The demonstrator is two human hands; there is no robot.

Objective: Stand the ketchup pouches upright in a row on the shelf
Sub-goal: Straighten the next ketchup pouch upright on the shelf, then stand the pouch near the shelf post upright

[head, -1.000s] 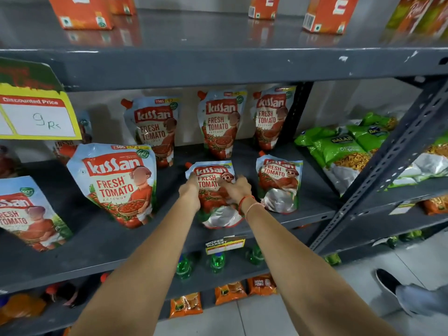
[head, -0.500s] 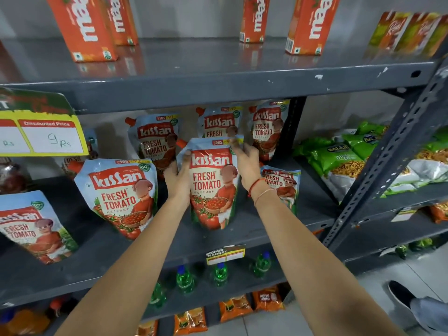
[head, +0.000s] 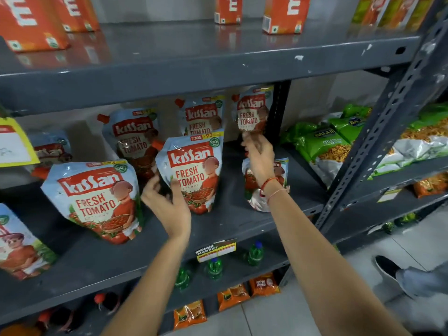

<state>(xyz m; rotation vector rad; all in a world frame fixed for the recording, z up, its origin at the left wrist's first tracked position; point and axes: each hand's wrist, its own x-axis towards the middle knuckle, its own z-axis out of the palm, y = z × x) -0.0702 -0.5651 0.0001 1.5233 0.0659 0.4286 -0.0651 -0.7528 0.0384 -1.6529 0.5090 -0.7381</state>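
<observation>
Several Kissan ketchup pouches are on the grey middle shelf (head: pixel 218 229). The centre pouch (head: pixel 194 173) stands upright in the front row, right of another upright pouch (head: pixel 97 200). My left hand (head: pixel 167 207) is open at its lower left corner, the thumb just touching it. My right hand (head: pixel 258 158) hangs open to its right, fingertips near the bottom of the back-right pouch (head: pixel 252 112). Behind my right wrist a smaller-looking pouch (head: pixel 278 180) leans back, partly hidden. Two more pouches (head: pixel 135 139) (head: pixel 201 117) stand at the back.
Green snack bags (head: pixel 322 146) fill the neighbouring bay beyond a perforated grey post (head: pixel 378 132). Orange cartons (head: pixel 283 13) stand on the upper shelf. A yellow price tag (head: pixel 12 144) hangs at the left. Green bottles (head: pixel 214 267) sit below. A shoe (head: pixel 388 265) is at the lower right.
The pouch that lay flat a second ago was lifted by both hands and now stands upright. Both hands have come off it; the right hand has moved rightward.
</observation>
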